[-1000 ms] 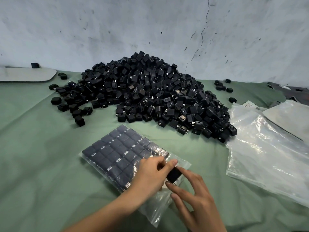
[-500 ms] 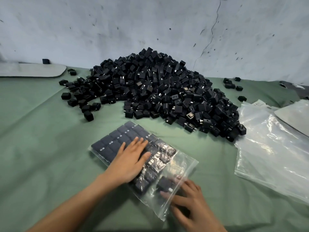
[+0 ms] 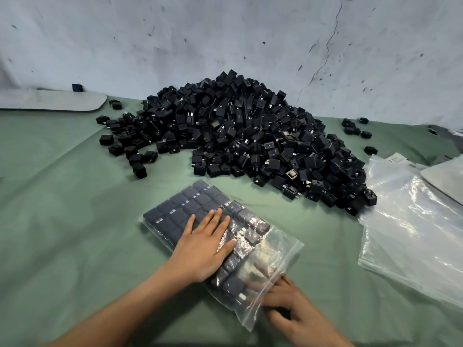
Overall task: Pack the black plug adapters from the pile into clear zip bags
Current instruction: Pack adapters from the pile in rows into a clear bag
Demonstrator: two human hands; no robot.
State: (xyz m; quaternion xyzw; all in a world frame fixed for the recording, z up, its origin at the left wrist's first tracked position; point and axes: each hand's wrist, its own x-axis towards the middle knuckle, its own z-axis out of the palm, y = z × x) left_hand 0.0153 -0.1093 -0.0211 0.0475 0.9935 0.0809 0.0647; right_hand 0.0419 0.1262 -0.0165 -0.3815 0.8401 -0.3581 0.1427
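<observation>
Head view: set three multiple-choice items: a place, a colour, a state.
1. The empty bags lie A left of the pile, B right of it, C on it.
2. The cloth is A green, B red, C white.
3. The left hand A lies flat on the filled bag, B grips an adapter, C is raised.
B: they spread by the pile's right edge. A: green throughout. A: straight fingers press the bag.

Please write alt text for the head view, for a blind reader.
A left hand presses flat on a clear zip bag of black plug adapters; the right hand reaches inside it. A large adapter pile lies behind on green cloth.
</observation>
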